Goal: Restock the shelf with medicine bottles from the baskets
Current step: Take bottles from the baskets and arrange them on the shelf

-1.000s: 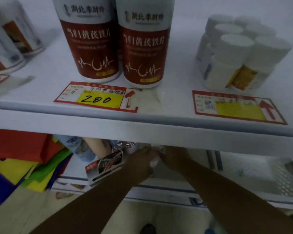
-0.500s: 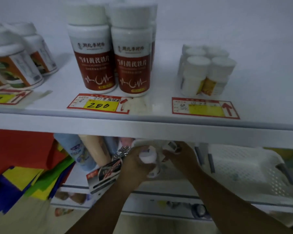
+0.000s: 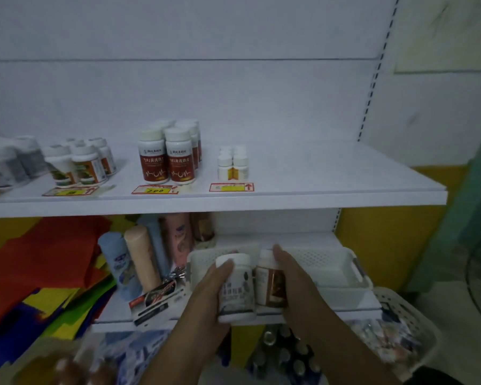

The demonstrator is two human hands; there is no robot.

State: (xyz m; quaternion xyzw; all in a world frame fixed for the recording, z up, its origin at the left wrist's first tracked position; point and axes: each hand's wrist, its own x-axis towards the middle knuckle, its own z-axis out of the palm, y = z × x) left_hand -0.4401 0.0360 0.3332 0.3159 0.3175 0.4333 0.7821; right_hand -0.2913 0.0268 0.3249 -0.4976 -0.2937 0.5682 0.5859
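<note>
Inspection at the shelving unit. The person's left hand (image 3: pixel 206 297) grips a white bottle (image 3: pixel 236 290) round its side, thumb lying up near the cap, bottle upright. The right hand (image 3: pixel 293 282) holds a brown-labelled bottle (image 3: pixel 270 283), fingers wrapped behind it and one fingertip above the cap. The two bottles are held side by side, close to touching, in front of the white basket (image 3: pixel 333 262) on the lower shelf (image 3: pixel 111 322).

On the upper shelf (image 3: pixel 317 197) stand red-labelled bottles (image 3: pixel 167 162) behind a yellow price tag (image 3: pixel 154 189) marked 200. Small white bottles (image 3: pixel 232 163) are grouped near their right, and orange-and-green-labelled bottles (image 3: pixel 78 166) stand to the left. Pastel tubes (image 3: pixel 139 262) lean left of the basket. A second perforated basket (image 3: pixel 403 315) sits lower right; its contents are too blurred to identify.
</note>
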